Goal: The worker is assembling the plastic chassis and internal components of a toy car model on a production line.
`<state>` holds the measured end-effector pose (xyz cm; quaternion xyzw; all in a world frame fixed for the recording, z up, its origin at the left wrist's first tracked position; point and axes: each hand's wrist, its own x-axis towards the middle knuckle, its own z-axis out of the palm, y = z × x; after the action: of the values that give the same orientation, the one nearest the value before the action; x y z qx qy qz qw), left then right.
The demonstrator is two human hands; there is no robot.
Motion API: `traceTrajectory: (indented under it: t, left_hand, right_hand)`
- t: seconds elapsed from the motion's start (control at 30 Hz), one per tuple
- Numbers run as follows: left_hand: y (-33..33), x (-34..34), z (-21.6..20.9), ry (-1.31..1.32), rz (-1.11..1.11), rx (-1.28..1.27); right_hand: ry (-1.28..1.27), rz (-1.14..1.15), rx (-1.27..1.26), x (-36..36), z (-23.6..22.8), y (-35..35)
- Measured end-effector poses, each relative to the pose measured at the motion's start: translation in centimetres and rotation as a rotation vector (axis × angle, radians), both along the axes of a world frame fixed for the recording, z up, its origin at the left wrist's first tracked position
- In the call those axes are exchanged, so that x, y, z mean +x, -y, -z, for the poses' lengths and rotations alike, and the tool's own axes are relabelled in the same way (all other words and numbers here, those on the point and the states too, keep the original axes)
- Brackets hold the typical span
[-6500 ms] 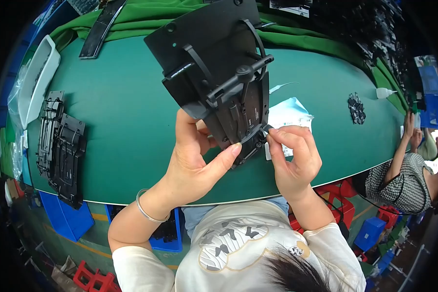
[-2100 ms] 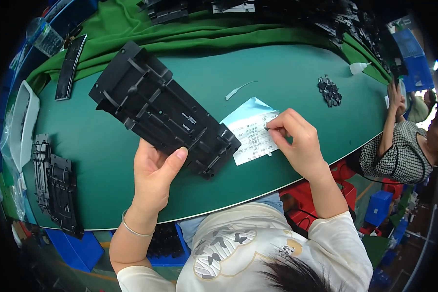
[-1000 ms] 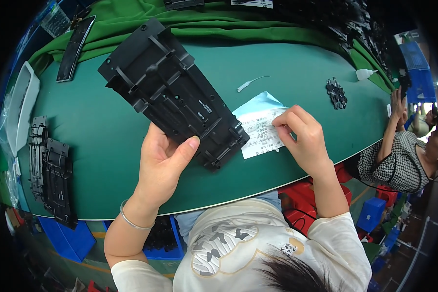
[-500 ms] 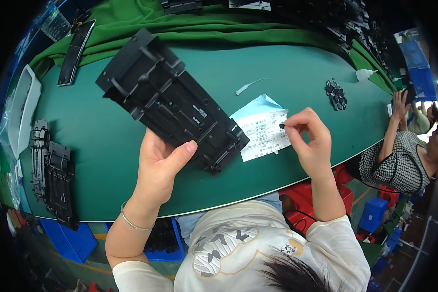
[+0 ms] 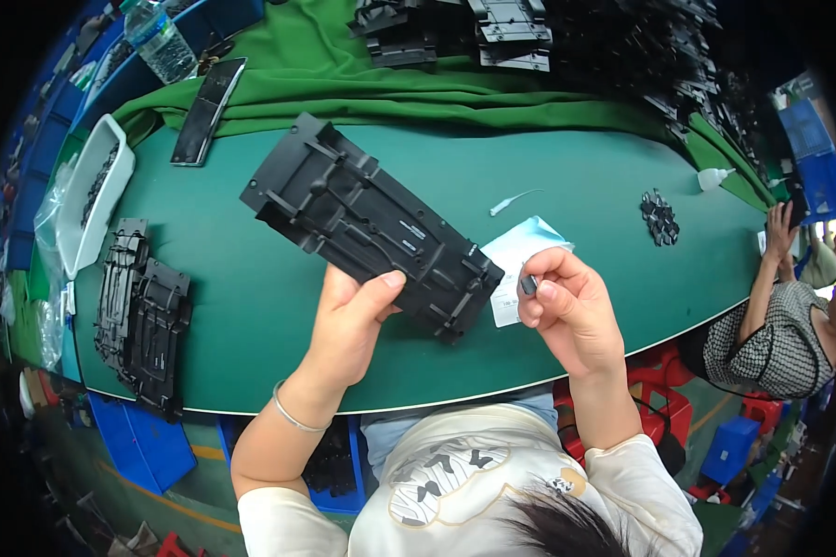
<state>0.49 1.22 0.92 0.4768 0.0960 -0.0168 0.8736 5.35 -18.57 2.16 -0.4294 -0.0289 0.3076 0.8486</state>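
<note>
My left hand [image 5: 355,316] grips a long black molded plastic panel [image 5: 372,227] by its near edge, thumb on top. The panel is held tilted above the table, with ribs, slots and small printed marks on its face. Close to the panel's right end, my right hand [image 5: 571,302] pinches a small black piece [image 5: 529,284] between thumb and fingertips; the piece and the panel are apart. Behind that hand lies a printed paper slip [image 5: 520,255] with a light blue part, partly hidden by my fingers.
Similar black panels [image 5: 144,316] lie at the left table edge, beside a white tray [image 5: 93,195]. A dark phone-like slab [image 5: 209,111] rests farther back. Small black pieces [image 5: 659,218], a thin-tipped dropper [image 5: 511,202] and a white bottle [image 5: 712,179] are on the right. A co-worker [image 5: 766,325] sits at far right.
My right hand has turned and drawn closer to the panel's end, showing the small black piece more plainly. The view has shifted, so the table sits lower and farther right.
</note>
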Motion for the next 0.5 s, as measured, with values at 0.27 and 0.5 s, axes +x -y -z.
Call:
traceTrajectory:
  t: [0.27,0.5]
  left_hand:
    - [0.2,0.0,-0.4,0.022,0.021,0.003]
    - [0.0,0.0,0.0,0.097,0.064,-0.034]
  right_hand:
    - [0.276,0.056,-0.209,-1.6,-0.7,-2.7]
    - [0.718,0.114,-0.489,-2.3,0.3,-4.9]
